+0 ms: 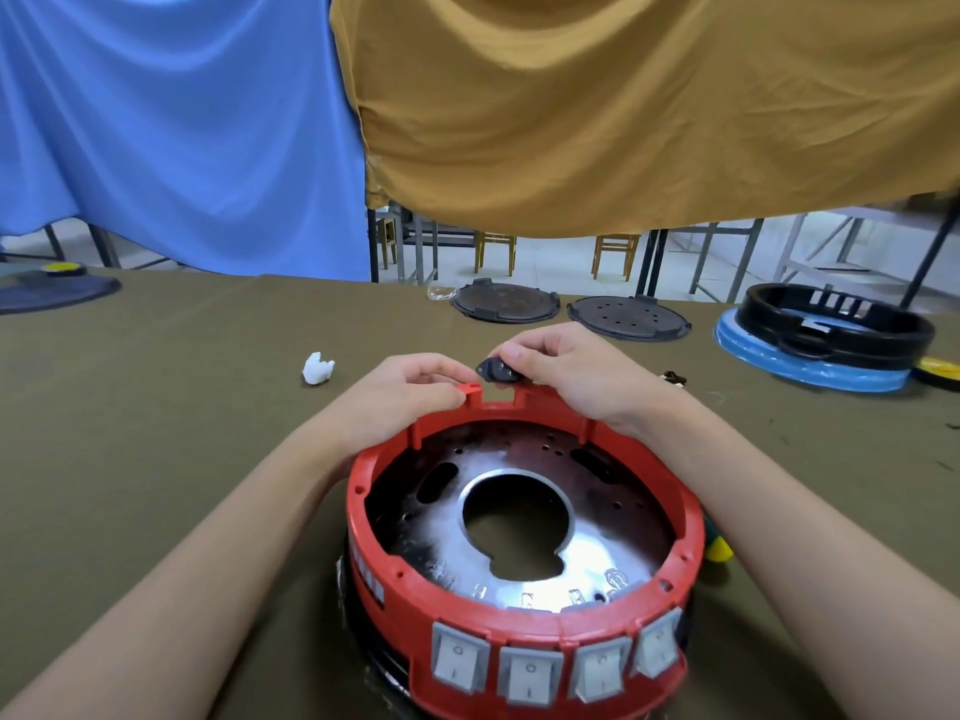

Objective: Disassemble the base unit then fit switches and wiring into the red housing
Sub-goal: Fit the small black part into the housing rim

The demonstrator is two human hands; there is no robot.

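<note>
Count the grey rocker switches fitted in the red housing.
4, side by side along the near wall of the red housing: grey rocker switches at far left, centre-left, centre-right and far right. More may sit on hidden sides.

Red housing [519, 605], grey switches [530, 672], olive tablecloth [156, 407]

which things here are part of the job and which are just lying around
In the job: red housing; grey switches in its front wall; black socket, pinched by the right hand above the rim notch; left hand gripping the rim.

Lying about: two dark round plates; black ring on a blue disc; white scrap.
</note>
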